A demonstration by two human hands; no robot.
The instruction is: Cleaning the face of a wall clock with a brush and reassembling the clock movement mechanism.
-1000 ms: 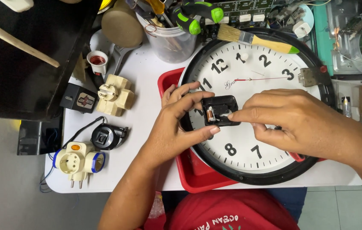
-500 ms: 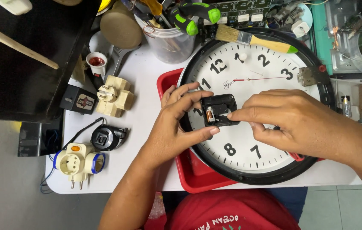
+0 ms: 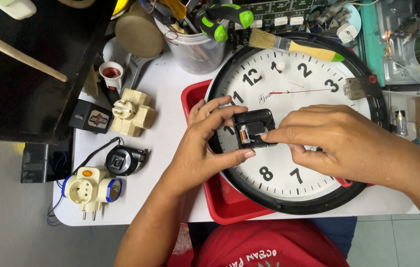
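A large round wall clock [image 3: 313, 84] with a black rim and white face lies flat on a red tray [image 3: 195, 101]. Over its centre sits a small black clock mechanism box [image 3: 253, 126]. My left hand [image 3: 205, 148] grips the box from the left, fingers on top and thumb below. From the right, my right hand [image 3: 331, 141] pinches the box's right edge with its fingertips. A thin red second hand [image 3: 309, 91] shows on the dial above the hands.
A paintbrush [image 3: 294, 46] rests on the clock's top rim. A clear tub of tools [image 3: 195, 44] stands behind. Cream plug adapters [image 3: 131, 113], a white multi-plug [image 3: 91, 190], a black round plug [image 3: 123, 159] and a lamp socket [image 3: 112, 74] lie at left. A battery [image 3: 400, 121] lies at right.
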